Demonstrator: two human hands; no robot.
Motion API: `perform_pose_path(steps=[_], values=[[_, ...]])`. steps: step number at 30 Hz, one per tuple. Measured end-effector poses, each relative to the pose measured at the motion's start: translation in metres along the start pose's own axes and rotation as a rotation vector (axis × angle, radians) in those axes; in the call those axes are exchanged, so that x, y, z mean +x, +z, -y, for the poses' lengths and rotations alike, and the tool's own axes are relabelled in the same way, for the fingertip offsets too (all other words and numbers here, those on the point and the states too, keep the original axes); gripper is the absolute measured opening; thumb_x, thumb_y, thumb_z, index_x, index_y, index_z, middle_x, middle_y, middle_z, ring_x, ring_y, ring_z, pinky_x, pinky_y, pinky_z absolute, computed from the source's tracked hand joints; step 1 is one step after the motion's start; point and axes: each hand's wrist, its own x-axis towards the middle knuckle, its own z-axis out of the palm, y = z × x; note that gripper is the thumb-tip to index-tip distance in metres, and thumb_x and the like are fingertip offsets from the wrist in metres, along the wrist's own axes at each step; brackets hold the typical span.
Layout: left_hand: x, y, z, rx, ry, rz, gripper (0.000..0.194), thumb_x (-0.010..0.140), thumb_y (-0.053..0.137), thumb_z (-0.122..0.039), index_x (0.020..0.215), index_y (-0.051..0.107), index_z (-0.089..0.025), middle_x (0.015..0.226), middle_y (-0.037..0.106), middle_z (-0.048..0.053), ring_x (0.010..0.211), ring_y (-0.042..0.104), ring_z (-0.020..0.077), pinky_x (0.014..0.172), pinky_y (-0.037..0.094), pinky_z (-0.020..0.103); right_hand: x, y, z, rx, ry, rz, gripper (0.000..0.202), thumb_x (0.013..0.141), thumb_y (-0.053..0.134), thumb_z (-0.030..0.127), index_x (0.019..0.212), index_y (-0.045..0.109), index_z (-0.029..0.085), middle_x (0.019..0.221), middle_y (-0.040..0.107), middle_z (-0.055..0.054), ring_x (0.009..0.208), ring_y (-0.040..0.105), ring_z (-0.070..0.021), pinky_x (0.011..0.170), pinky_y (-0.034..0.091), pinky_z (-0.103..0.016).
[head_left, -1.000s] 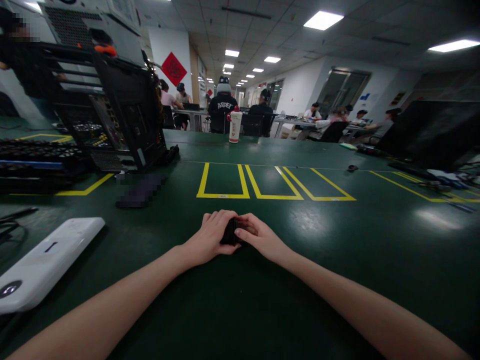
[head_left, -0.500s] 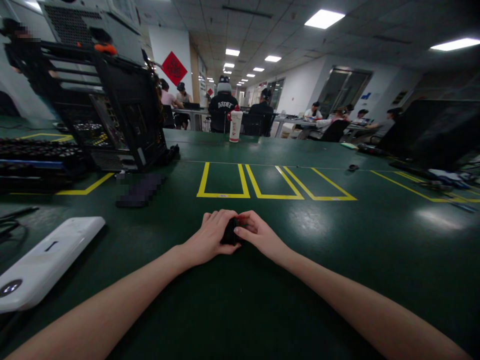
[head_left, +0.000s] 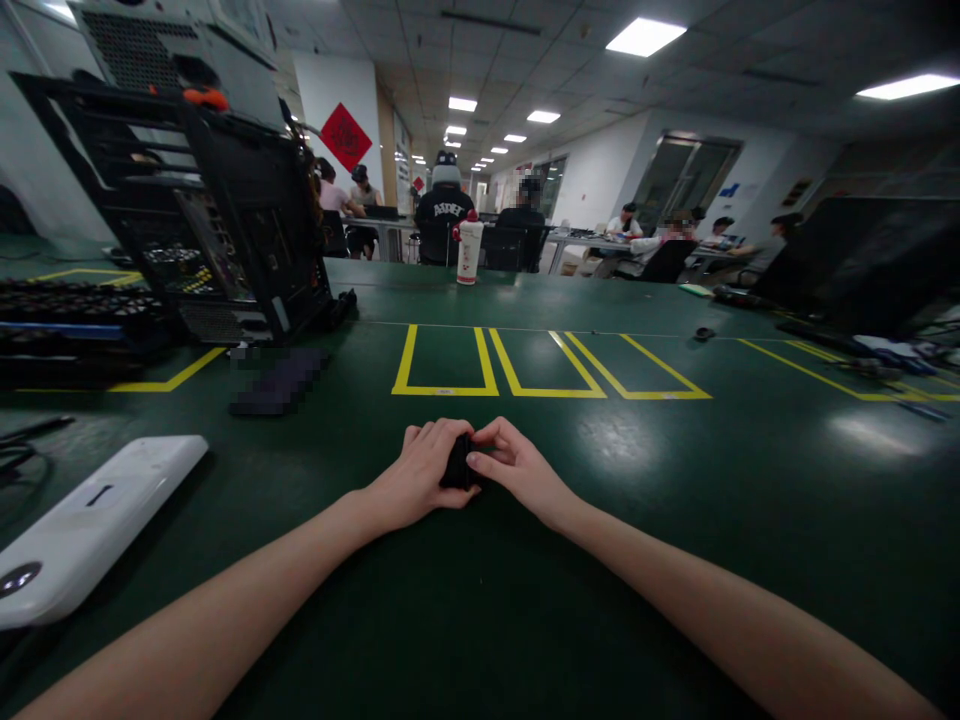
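A small black object (head_left: pixel 458 464) is between my two hands, low over the green table (head_left: pixel 480 600), just in front of the yellow tape outlines (head_left: pixel 445 391). My left hand (head_left: pixel 426 462) wraps round it from the left, fingers over the far side and thumb at the near side. From the right, my right hand (head_left: pixel 519 470) pinches its right edge between thumb and fingertips. What the object is cannot be made out, since the fingers cover much of it.
Left stand an open black computer case (head_left: pixel 225 220), a dark phone-like object (head_left: pixel 281 382) and a white device (head_left: pixel 105 520). A white cup (head_left: pixel 469 250) stands at the far edge. A small dark ring (head_left: pixel 703 334) and a dark monitor (head_left: pixel 862 260) are right. People sit beyond.
The whole view has shifted very slightly. Both hands keep the same hold on the black object, with no clear movement.
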Motion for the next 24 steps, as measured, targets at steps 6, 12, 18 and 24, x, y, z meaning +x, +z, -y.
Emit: perform_pose_path(steps=[6, 12, 18, 24], values=[[0.000, 0.001, 0.001, -0.005, -0.006, -0.005, 0.048, 0.075, 0.060, -0.028, 0.114, 0.033, -0.021, 0.106, 0.049, 0.006, 0.096, 0.049, 0.0236, 0.082, 0.034, 0.037, 0.003, -0.003, -0.006, -0.094, 0.038, 0.041, 0.027, 0.079, 0.055, 0.032, 0.102, 0.049, 0.019, 0.100, 0.056, -0.005, 0.099, 0.054, -0.0193, 0.087, 0.045, -0.039], [0.000, 0.002, 0.001, 0.003, -0.003, -0.014, 0.046, 0.076, 0.059, -0.029, 0.113, 0.034, -0.021, 0.105, 0.050, 0.006, 0.094, 0.049, 0.0239, 0.080, 0.034, 0.037, -0.005, -0.001, 0.001, -0.103, -0.097, 0.070, 0.028, 0.074, 0.060, 0.015, 0.099, 0.048, 0.022, 0.104, 0.052, -0.002, 0.104, 0.052, -0.0175, 0.092, 0.044, -0.037], [-0.002, 0.002, 0.006, 0.016, -0.023, -0.029, 0.049, 0.075, 0.060, -0.032, 0.114, 0.033, -0.021, 0.107, 0.048, 0.007, 0.097, 0.048, 0.0253, 0.082, 0.034, 0.038, -0.006, -0.015, 0.004, -0.223, -0.085, -0.073, 0.033, 0.070, 0.063, 0.014, 0.099, 0.049, 0.021, 0.104, 0.050, -0.003, 0.105, 0.050, -0.0182, 0.092, 0.043, -0.039], [-0.002, 0.001, 0.007, 0.027, -0.014, -0.024, 0.048, 0.074, 0.061, -0.031, 0.113, 0.034, -0.020, 0.107, 0.048, 0.007, 0.097, 0.048, 0.0251, 0.082, 0.034, 0.039, 0.003, -0.010, 0.004, 0.060, 0.077, -0.027, 0.032, 0.068, 0.067, 0.019, 0.097, 0.053, 0.018, 0.102, 0.057, -0.004, 0.095, 0.057, -0.0171, 0.090, 0.043, -0.039]])
